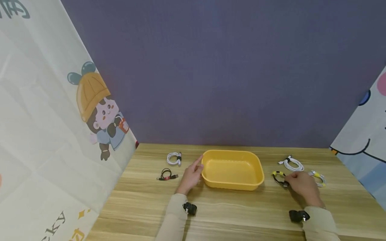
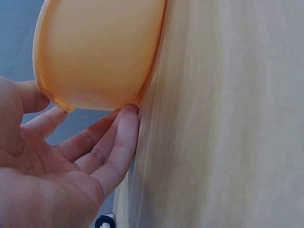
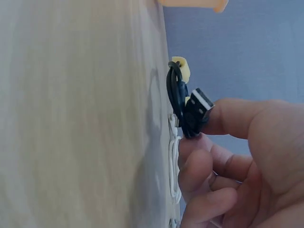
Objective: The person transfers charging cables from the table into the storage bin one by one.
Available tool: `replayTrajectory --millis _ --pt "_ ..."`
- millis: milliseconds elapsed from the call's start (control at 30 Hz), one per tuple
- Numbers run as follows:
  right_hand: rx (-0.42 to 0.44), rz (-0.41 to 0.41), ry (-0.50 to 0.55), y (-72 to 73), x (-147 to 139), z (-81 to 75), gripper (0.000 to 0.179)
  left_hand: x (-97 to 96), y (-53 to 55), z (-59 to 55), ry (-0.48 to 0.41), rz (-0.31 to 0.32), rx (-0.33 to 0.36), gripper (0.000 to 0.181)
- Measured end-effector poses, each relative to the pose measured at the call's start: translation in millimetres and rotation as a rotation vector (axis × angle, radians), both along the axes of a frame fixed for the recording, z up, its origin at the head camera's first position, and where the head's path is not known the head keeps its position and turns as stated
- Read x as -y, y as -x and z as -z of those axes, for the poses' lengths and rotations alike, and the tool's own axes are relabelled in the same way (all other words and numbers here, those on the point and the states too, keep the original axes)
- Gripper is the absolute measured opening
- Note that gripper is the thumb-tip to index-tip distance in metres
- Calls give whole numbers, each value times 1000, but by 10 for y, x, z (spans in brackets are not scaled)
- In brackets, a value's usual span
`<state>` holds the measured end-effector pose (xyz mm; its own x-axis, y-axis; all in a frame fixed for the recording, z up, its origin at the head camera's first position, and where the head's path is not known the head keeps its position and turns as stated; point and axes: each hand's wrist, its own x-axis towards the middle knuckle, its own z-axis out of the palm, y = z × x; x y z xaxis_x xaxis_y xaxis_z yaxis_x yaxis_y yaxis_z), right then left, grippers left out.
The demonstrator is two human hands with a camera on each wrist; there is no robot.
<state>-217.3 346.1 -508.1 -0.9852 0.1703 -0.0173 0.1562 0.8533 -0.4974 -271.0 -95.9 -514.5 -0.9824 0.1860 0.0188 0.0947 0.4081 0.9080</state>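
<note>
A yellow plastic tray (image 1: pixel 231 186) sits on the table, and my left hand (image 1: pixel 190 176) touches its left side. In the left wrist view the fairly straight fingers (image 2: pixel 114 152) rest against the outer wall (image 2: pixel 102 61), with one digit at the rim. To the tray's right, my right hand (image 1: pixel 303 186) pinches a coiled black USB cable (image 1: pixel 275 177) with yellow parts. Its metal USB plug (image 3: pixel 202 102) shows beside the thumb in the right wrist view, where the coil (image 3: pixel 175 90) looks lifted off the table.
Near the right hand lie a coiled white cable (image 1: pixel 295 165) and a white-and-yellow cable (image 1: pixel 322 180), partly hidden by that hand. Left of the tray are another white cable (image 1: pixel 169 159) and a small black cable (image 1: pixel 164 173) with a red band. A dark panel (image 1: pixel 229 73) stands behind the table.
</note>
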Motion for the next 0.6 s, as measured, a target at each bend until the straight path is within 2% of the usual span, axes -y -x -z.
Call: replayTrajectory --millis 267,433,600 --pt "-47 18 25 -11 97 -78 33 2 3 4 -9 4 -6 49" --pt "-108 43 42 -27 174 -105 30 3 2 6 -18 6 -8 49" --pt "-165 26 43 -56 236 -147 26 3 -4 10 -20 6 -12 48"
